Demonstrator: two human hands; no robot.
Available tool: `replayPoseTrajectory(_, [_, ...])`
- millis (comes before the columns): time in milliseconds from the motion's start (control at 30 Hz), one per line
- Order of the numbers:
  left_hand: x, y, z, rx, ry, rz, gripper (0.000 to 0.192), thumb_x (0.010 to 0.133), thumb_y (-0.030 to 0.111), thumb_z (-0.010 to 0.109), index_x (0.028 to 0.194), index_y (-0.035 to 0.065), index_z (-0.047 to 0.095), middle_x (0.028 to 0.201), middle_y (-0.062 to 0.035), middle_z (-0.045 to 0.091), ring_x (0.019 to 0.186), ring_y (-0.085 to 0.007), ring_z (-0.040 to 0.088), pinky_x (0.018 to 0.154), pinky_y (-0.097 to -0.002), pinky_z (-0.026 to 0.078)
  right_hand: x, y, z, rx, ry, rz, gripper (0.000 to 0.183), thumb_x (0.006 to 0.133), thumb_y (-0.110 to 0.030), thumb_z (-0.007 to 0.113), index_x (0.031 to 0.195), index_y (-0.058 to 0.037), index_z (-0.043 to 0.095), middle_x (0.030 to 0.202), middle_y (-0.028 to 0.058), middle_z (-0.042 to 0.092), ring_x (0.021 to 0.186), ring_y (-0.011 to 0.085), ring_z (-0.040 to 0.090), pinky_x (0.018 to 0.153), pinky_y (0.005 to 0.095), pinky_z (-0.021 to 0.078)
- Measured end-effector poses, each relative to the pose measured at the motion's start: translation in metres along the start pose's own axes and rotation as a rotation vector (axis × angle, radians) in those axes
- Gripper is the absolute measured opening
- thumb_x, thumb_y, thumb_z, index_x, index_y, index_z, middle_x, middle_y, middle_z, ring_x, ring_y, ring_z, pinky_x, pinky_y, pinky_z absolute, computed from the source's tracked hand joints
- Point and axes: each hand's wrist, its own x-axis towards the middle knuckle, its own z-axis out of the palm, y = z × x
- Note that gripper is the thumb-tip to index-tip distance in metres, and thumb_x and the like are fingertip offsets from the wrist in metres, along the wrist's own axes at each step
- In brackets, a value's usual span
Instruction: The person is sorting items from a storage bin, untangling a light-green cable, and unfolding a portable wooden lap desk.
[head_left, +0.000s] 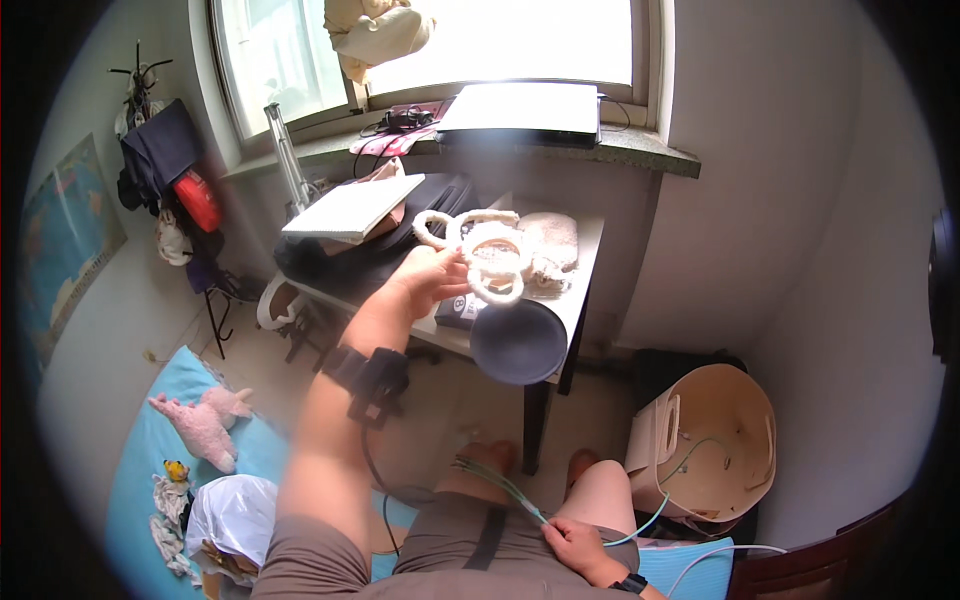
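My left hand is stretched out over the small white table. Its fingertips meet a fluffy white looped item; whether they grip it is not clear. Beside that lies a fuzzy cream-coloured pouch-like thing. A dark round bowl-like object juts over the table's near edge, next to a dark box with white print. Low over my lap, my right hand is closed around a pale green cable, whose several thin strands fan out to the left. The cable trails rightward to an open bin.
A spiral notebook tops a black bag on the table. The beige bin stands at the right. A laptop-like flat device rests on the windowsill. A pink plush toy and white plastic bag lie on blue bedding.
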Motion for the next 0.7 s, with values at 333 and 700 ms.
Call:
replayPoseTrajectory(333, [-0.117,-0.063,-0.04,0.417,0.101,0.467,0.018,0.089,0.015,0.052,0.104,0.0054,0.053,0.088,-0.0048,0.059,0.068,-0.0084,0.056,0.06,-0.0208,0.047,0.001,0.022,0.001,0.072,-0.072,-0.049,0.019,0.08,-0.027,0.059,0.086,-0.0094,0.064,0.074,0.013,0.061,0.065,0.0307,0.058,0.058,0.036,0.0456])
replayPoseTrajectory(700, [-0.204,-0.219,0.047,1.026,-0.777,0.433,0.045,0.072,0.015,0.066,0.114,0.0085,0.051,0.092,-0.013,0.057,0.087,-0.0324,0.053,0.077,-0.0408,0.042,-0.014,-0.013,-0.013,0.093,0.085,-0.461,0.013,0.076,-0.013,0.062,0.088,-0.0074,0.061,0.07,0.0081,0.056,0.065,0.0261,0.057,0.056,0.0351,0.0448])
